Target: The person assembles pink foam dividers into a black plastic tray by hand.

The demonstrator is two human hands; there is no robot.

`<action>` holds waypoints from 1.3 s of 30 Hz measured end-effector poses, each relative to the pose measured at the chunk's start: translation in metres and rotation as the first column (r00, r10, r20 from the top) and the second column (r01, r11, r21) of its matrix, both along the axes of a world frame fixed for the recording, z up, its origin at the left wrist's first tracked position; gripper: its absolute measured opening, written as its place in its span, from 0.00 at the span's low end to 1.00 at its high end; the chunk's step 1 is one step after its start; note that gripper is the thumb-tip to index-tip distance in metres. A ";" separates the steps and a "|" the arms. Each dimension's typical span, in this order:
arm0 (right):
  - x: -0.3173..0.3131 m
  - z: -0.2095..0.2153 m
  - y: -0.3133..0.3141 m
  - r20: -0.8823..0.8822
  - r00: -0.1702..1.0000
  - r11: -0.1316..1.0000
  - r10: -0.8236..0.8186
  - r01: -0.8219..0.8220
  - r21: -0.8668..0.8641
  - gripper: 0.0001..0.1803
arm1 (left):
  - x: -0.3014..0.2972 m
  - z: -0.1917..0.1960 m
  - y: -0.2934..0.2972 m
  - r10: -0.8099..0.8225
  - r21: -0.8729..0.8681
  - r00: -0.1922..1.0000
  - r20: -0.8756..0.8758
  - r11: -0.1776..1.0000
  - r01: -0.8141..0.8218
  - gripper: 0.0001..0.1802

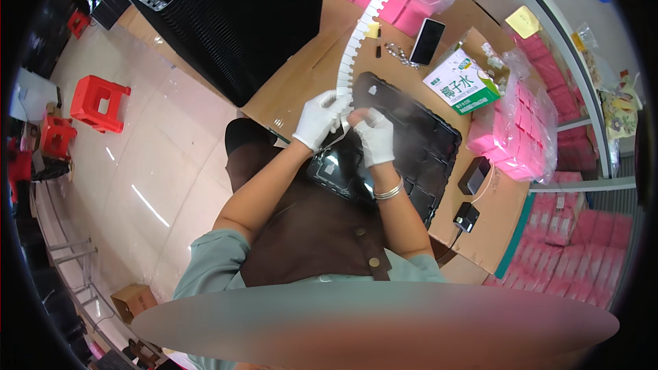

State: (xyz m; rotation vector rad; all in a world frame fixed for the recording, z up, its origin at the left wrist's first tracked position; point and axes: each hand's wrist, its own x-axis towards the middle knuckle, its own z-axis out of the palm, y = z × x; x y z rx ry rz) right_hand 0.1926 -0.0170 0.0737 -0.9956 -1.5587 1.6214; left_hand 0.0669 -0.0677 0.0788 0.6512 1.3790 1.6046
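A long white strip with a notched edge (353, 44) runs down from the top and ends between my hands. My left hand (319, 120), in a white glove, is closed with its fingertips on the strip's lower end. Close beside it, my right hand (375, 138), also gloved and with bare fingertips showing, is pinched; what lies in its fingers is too small to make out. Under my hands is a glossy black tray (339, 173) at the table's near edge. Beyond and right of it lies a larger black compartmented tray (418, 137).
A tall stack of black trays (240, 34) stands at left. Around the table's far and right sides are a phone (428, 41), a bracelet (400, 55), a green-white carton (460, 82), bagged pink boxes (514, 130) and black adapters (473, 177). Red stools (99, 104) stand on the floor.
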 end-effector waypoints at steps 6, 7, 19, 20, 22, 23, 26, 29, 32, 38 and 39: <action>0.024 -0.002 0.000 -0.143 0.977 0.916 -0.156 0.198 0.350 0.04 | 0.010 -0.001 0.032 -0.141 -0.024 0.955 0.260 0.988 0.152 0.10; 0.029 0.001 0.000 -0.169 0.972 0.935 -0.162 0.206 0.289 0.05 | 0.016 0.007 0.033 -0.128 -0.052 0.952 0.279 0.988 0.148 0.10; 0.229 -0.059 0.179 0.757 0.473 0.764 -0.450 -0.235 0.601 0.01 | 0.009 0.017 0.040 0.052 -0.081 0.998 0.020 0.995 -0.050 0.13; 0.228 -0.063 0.183 0.768 0.466 0.751 -0.439 -0.280 0.598 0.00 | 0.010 0.015 0.040 0.058 -0.081 0.998 0.015 0.995 -0.056 0.13; 0.222 -0.067 0.185 0.819 0.384 0.797 -0.426 -0.270 0.541 0.04 | 0.010 0.009 0.038 0.010 -0.106 1.000 -0.025 0.994 -0.012 0.11; 0.216 -0.067 0.185 0.865 0.292 0.840 -0.407 -0.252 0.481 0.09 | 0.013 0.013 0.036 0.008 -0.110 0.999 -0.043 0.994 -0.013 0.10; 0.204 -0.054 0.178 0.804 0.196 0.814 -0.562 -0.043 0.579 0.22 | 0.018 0.014 0.033 -0.001 -0.060 0.994 -0.109 0.998 -0.005 0.11; 0.194 -0.032 0.177 0.864 0.168 0.875 -0.474 -0.017 0.483 0.28 | 0.024 0.015 0.033 -0.034 -0.081 0.998 -0.061 0.996 0.029 0.10; 0.144 -0.016 0.135 0.669 0.543 0.766 -0.508 -0.070 0.639 0.18 | 0.031 0.015 0.034 -0.034 -0.033 0.998 -0.058 0.999 0.032 0.09; 0.048 0.011 0.030 -0.007 1.000 0.994 -0.024 0.025 0.104 0.08 | 0.041 0.014 0.032 -0.001 0.032 1.000 -0.007 0.999 0.001 0.08; 0.044 0.011 0.025 -0.060 0.997 0.998 -0.047 0.050 0.044 0.06 | 0.041 0.014 0.031 -0.001 0.034 0.999 -0.052 0.999 0.003 0.09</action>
